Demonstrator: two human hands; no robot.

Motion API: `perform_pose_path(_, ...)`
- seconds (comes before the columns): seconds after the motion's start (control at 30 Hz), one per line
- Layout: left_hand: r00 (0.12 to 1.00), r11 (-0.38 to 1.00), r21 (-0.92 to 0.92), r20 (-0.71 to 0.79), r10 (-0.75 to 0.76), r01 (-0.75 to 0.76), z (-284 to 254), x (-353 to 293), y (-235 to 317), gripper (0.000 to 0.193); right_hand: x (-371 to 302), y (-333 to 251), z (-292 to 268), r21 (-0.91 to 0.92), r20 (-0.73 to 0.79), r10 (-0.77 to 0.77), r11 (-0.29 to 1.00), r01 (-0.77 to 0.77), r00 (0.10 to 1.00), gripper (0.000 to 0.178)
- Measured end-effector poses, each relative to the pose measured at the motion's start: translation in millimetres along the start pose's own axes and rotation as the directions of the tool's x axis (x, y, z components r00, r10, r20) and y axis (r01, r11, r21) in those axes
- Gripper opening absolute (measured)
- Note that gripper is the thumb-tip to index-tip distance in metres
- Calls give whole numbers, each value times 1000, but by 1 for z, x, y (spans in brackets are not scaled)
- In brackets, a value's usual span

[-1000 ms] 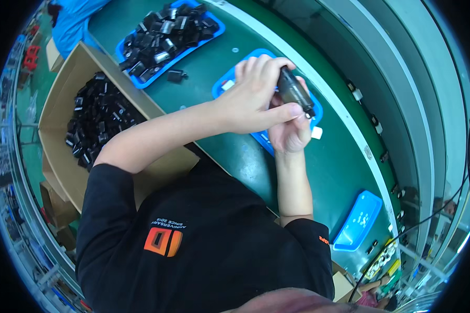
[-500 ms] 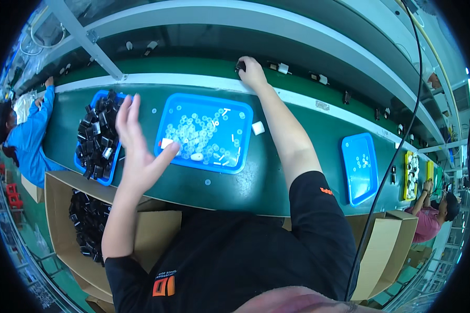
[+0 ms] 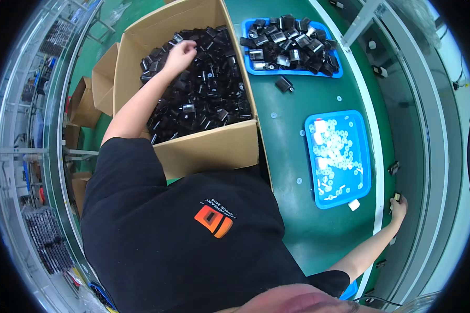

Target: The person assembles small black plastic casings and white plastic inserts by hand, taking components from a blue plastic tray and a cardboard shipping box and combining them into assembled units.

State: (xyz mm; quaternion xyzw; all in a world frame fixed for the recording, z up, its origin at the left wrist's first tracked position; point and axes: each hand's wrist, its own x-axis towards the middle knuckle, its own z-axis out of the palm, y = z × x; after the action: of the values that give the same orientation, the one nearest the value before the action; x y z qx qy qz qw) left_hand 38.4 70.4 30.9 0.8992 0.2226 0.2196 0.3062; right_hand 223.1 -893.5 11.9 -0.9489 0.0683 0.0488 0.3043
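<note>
My left hand point(image 3: 180, 57) is over the cardboard box point(image 3: 203, 152), among glossy black plastic parts point(image 3: 198, 94) heaped inside. Its fingers are curled together, and anything between them is too hidden to name. Far to the right, at the green strip behind the white rail, my right hand point(image 3: 399, 209) pinches a small black part with a pale face point(image 3: 397, 197). Left of that hand lies a blue tray point(image 3: 368, 180) of translucent rings point(image 3: 337, 148) and small white pieces. A white block point(image 3: 354, 205) sits by the tray's near corner.
Another blue tray point(image 3: 266, 72), piled with black parts, stands at the back. One black part point(image 3: 284, 84) lies loose near it, and stray rings point(image 3: 299, 181) dot the green table. More parts point(image 3: 394, 167) sit along the strip beyond the white rail point(image 3: 379, 156).
The view has swung left. My left hand has gone from beside the ring tray into the cardboard box, its fingers now curled. My right hand remains at the strip with a small black part.
</note>
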Motion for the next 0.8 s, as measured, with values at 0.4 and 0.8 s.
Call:
perform_pose_path(0.4, 899, 628, 756, 388, -201, -185, 41, -45, 7, 64, -108, -199, 64, 967, -207, 49, 162, 197, 977, 34)
perform_pose_path(0.8, 895, 591, 789, 373, -244, -167, 70, -44, 5, 61, -150, -312, 117, 951, -310, -255, -88, 297, 916, 47)
